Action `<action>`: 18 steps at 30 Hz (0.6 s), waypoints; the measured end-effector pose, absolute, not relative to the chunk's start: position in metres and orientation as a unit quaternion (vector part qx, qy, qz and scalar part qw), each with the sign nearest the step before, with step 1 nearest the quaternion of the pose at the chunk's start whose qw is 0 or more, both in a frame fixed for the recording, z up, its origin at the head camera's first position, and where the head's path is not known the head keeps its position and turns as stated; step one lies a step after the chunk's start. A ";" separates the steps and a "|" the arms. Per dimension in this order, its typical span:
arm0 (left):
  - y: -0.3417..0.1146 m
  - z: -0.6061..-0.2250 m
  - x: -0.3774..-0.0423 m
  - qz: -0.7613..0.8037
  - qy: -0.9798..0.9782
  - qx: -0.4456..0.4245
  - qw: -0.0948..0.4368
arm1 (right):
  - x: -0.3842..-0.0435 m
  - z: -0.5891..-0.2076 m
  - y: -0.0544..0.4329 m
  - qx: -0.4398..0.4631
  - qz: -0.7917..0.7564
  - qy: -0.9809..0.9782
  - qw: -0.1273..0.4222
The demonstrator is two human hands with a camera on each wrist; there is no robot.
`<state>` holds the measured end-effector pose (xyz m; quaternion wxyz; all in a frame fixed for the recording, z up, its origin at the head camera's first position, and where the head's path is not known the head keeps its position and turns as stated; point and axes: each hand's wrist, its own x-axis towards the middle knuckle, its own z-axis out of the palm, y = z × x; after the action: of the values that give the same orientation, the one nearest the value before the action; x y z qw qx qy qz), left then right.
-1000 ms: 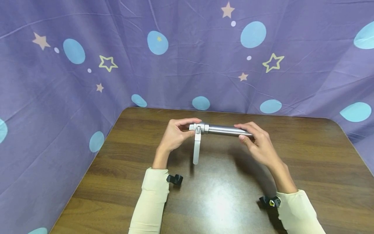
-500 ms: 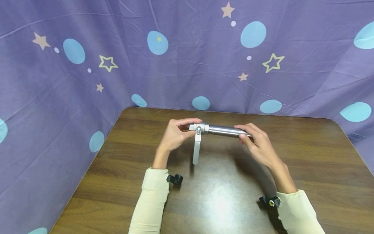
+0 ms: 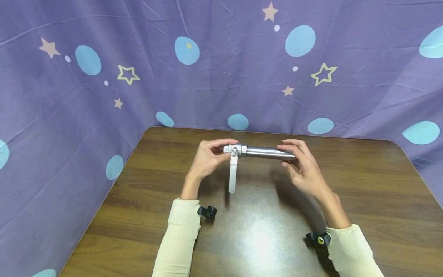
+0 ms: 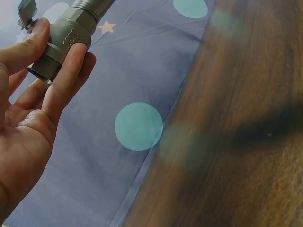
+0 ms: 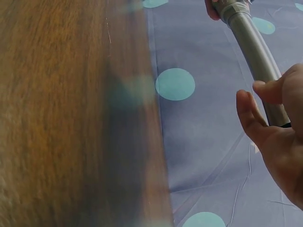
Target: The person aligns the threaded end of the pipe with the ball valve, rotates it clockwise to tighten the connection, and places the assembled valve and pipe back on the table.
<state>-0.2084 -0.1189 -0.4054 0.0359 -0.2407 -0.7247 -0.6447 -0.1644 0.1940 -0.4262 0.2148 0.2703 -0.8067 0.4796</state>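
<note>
A steel ball valve [image 3: 239, 150] with a flat lever handle [image 3: 233, 177] is held above the table, the lever pointing toward me. My left hand [image 3: 207, 158] grips the valve body by its left end, thumb on the near side. From the valve's other end a shiny metal pipe [image 3: 263, 152] extends right. Around the pipe's far end my right hand [image 3: 309, 175] is loosely curved, its thumb apart from the metal below. In the right wrist view, the pipe's open end [image 5: 277, 116] sits between thumb and fingers, with a gap beside the fingertips [image 5: 242, 97].
The brown wooden table [image 3: 145, 215] lies beneath both hands. A purple curtain [image 3: 214, 84] with stars and blue ovals hangs along the back and left edges. Black camera mounts [image 3: 207, 212] are at both wrists, by the pale sleeves [image 3: 180, 234].
My right hand has loosened on the pipe: its thumb has come away and its fingers have spread. The valve and pipe have risen very slightly; my left hand keeps its grip.
</note>
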 end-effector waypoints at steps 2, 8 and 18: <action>-0.118 -0.405 -0.208 -0.644 -0.725 -0.241 0.036 | -0.166 -0.427 0.194 0.273 0.472 -0.805 0.233; -0.118 -0.406 -0.209 -0.640 -0.729 -0.239 0.036 | -0.168 -0.428 0.192 0.278 0.455 -0.802 0.270; -0.119 -0.405 -0.208 -0.641 -0.730 -0.236 0.033 | -0.167 -0.427 0.194 0.274 0.460 -0.804 0.258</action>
<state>-0.2082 -0.1191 -0.4050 0.0325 -0.2361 -0.7299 -0.6406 -0.1669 0.1943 -0.4266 0.2578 0.2742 -0.8042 0.4600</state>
